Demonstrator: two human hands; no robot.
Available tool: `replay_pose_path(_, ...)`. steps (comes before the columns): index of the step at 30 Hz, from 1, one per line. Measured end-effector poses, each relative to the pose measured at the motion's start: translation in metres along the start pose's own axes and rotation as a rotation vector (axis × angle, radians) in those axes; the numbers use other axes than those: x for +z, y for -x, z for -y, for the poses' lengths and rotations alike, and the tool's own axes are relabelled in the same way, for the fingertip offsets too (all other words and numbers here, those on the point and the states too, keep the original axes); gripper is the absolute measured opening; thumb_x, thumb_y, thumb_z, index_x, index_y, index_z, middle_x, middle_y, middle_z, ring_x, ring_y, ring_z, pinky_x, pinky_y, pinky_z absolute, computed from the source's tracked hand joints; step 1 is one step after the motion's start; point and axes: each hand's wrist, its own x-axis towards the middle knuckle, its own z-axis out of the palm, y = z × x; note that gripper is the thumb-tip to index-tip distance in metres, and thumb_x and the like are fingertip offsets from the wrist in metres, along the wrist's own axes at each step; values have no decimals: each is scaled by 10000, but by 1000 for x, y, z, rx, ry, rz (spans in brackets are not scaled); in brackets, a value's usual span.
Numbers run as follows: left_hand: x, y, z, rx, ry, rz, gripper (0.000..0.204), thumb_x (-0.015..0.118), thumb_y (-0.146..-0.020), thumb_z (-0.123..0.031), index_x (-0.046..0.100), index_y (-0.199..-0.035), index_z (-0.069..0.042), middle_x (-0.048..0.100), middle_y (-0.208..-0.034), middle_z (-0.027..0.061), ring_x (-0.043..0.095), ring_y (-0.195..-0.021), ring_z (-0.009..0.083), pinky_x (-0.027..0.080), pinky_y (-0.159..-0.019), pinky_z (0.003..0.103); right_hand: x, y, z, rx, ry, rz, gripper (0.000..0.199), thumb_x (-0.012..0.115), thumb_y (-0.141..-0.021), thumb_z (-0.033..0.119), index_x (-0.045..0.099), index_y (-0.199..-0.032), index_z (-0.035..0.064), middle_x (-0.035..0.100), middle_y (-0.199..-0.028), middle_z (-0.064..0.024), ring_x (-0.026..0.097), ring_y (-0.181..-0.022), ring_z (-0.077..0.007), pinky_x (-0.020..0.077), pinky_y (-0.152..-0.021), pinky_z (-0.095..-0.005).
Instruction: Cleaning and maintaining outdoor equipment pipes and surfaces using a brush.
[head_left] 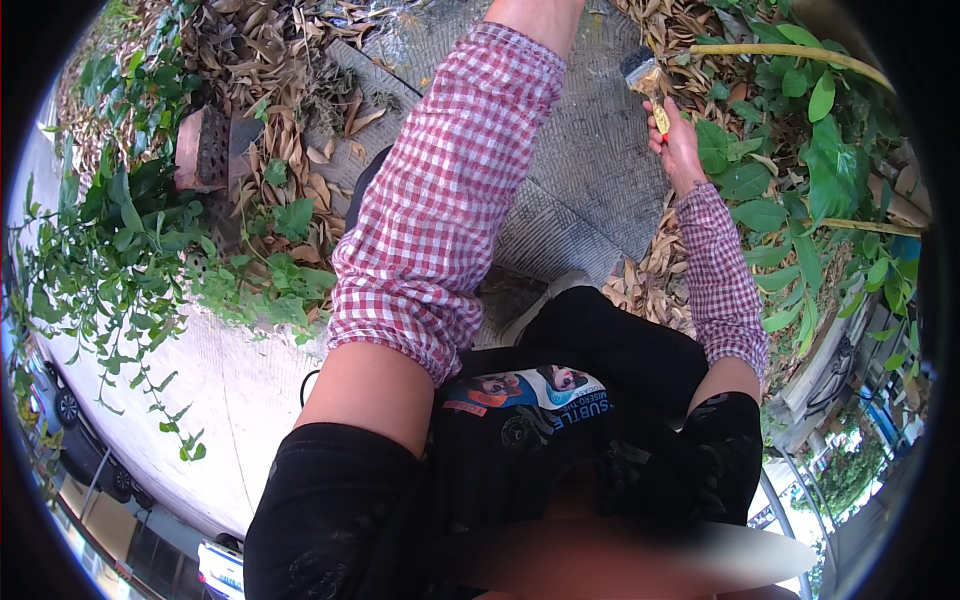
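Observation:
My right hand [678,145] is closed round the yellow, red-tipped handle of a flat paintbrush [645,75]. The brush's dark bristles point up and away, over the edge of a grey paving slab [580,130] strewn with dry leaves. My left arm, in a red-and-white checked sleeve cover [450,180], reaches up past the top edge of the picture. The left hand itself is outside the view, so what it touches cannot be seen.
Dry brown leaves [275,60] cover the ground at the upper left, beside a reddish brick [200,150]. Green plants [780,190] with a yellowish stalk [790,50] crowd the right side. Leafy branches [110,300] hang on the left, above pale pavement [215,400].

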Motion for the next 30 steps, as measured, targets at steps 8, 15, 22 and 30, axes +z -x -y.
replay_pose_path(8,1,0,-1,9,-21,-31,144,394,-812,-160,446,-932,-100,472,-742,40,415,-524,108,342,-455,213,5,8,17,26,-5,-43,333,436,-856,321,453,-1021,33,482,-598,-62,359,-373,-91,263,-307,-220)
replay_pose_path(15,2,-1,2,18,-21,-10,149,404,-808,-160,447,-943,-112,473,-783,42,410,-534,104,344,-469,215,-5,7,24,36,6,-40,334,441,-852,327,449,-1027,43,487,-603,-61,368,-380,-92,275,-321,-221)
replay_pose_path(22,2,-10,6,2,27,-3,60,413,-799,-140,418,-841,-98,432,-667,32,362,-454,103,278,-378,212,-15,12,46,-56,242,31,268,505,-808,194,442,-1021,45,520,-631,-49,398,-395,-64,301,-319,-193)
replay_pose_path(30,24,-5,0,3,-63,-360,51,404,-812,-144,415,-807,-94,405,-627,21,335,-434,99,259,-360,209,-21,1,75,-296,778,41,237,535,-787,161,519,-983,28,595,-718,-27,431,-456,-24,337,-376,-160)
